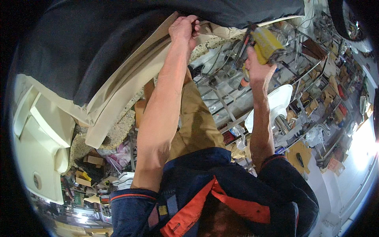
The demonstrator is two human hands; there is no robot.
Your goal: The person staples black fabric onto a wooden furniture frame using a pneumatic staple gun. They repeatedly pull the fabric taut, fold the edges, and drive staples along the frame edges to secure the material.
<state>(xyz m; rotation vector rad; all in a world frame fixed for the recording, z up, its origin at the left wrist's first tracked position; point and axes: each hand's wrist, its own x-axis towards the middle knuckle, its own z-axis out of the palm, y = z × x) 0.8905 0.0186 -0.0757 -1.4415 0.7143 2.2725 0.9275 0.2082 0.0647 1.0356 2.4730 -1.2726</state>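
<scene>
**Head view: fastening tan upholstery at a seat's edge**

Nearest the camera lies your navy jacket collar with its orange lining. Beyond it, both forearms reach away from you. Your left hand is curled shut, pinching the folded edge of the tan upholstery panel just under the black cover. Your right hand is wrapped around the grip of a yellow power tool, its nose near that edge, right of your left hand. The step in hand appears to be fastening; next, the tool's nose likely needs seating squarely on the pinched fold, clear of your fingers.
</scene>
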